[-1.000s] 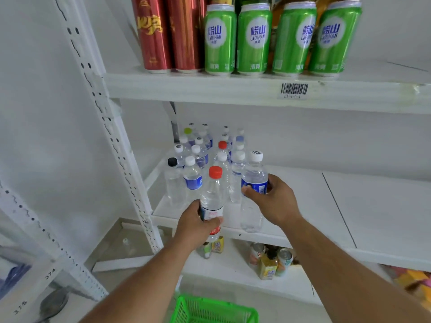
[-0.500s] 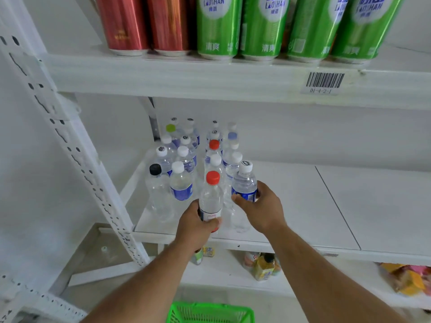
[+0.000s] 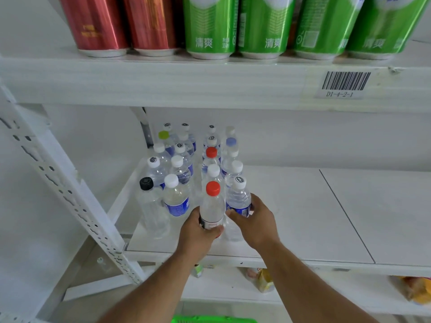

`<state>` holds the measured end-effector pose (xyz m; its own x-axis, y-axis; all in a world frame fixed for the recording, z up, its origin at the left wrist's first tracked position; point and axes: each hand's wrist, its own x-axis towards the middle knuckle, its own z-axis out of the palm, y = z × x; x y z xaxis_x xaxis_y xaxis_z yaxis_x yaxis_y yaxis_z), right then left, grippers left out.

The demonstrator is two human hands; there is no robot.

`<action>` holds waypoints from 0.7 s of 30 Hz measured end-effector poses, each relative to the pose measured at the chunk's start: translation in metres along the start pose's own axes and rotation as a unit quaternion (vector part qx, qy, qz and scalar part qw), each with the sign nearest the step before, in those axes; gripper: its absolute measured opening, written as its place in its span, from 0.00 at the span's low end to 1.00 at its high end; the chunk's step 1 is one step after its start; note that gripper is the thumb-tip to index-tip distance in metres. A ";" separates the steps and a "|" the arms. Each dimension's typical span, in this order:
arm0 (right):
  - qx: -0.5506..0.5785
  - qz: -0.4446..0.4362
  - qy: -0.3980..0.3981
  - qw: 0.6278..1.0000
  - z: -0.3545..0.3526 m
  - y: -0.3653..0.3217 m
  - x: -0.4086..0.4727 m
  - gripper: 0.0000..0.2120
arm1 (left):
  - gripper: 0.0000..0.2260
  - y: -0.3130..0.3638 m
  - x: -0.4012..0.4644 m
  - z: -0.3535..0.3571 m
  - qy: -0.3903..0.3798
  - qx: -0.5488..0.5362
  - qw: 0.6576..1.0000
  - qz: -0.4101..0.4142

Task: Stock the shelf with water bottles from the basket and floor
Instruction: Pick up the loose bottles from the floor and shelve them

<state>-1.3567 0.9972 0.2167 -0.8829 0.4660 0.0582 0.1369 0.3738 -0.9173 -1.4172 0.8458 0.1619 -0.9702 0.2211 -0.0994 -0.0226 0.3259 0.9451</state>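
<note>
My left hand grips a clear water bottle with a red cap, upright at the front of the white middle shelf. Beside it, my right hand holds a white-capped bottle with a blue label. Both bottles stand at the front of a cluster of several water bottles filling the shelf's left end. The two held bottles almost touch each other. Their bases are hidden by my hands.
Red and green cans line the upper shelf, which carries a barcode tag. A perforated white upright slants at the left. The lower shelf holds small drink cartons. A green basket's rim shows at the bottom edge.
Both hands have pushed their bottles further onto the shelf, up against the cluster. The camera has moved closer and tilted, so the cans look larger.
</note>
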 end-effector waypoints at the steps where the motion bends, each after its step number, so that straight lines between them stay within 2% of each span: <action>1: 0.003 -0.002 -0.001 1.000 0.002 0.000 0.000 0.25 | 0.27 -0.001 0.002 0.000 0.000 -0.003 1.000 0.000; 3: 0.005 -0.005 0.003 1.000 0.005 0.002 0.001 0.26 | 0.27 -0.002 0.004 0.001 -0.004 -0.007 1.000 0.002; 6: 0.007 0.010 0.011 1.000 0.008 0.009 -0.001 0.23 | 0.27 -0.002 0.005 0.000 -0.012 -0.008 1.000 0.004; 10: -0.015 0.060 -0.018 0.998 0.009 0.024 -0.009 0.29 | 0.28 -0.001 0.002 -0.002 -0.017 0.013 1.000 0.008; 16: -0.092 0.096 -0.039 0.990 0.013 0.044 -0.007 0.24 | 0.27 -0.004 0.000 0.000 0.008 0.069 0.998 0.011; 21: -0.121 0.099 -0.035 0.987 0.014 0.041 -0.005 0.25 | 0.27 -0.004 0.004 0.000 0.000 0.080 0.997 0.003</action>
<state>-1.3533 0.9993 0.1736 -0.8558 0.4953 -0.1491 0.4061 0.4650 -0.7867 -1.4213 0.8454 0.1583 -0.9701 0.2239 -0.0938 0.0221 0.4665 0.8843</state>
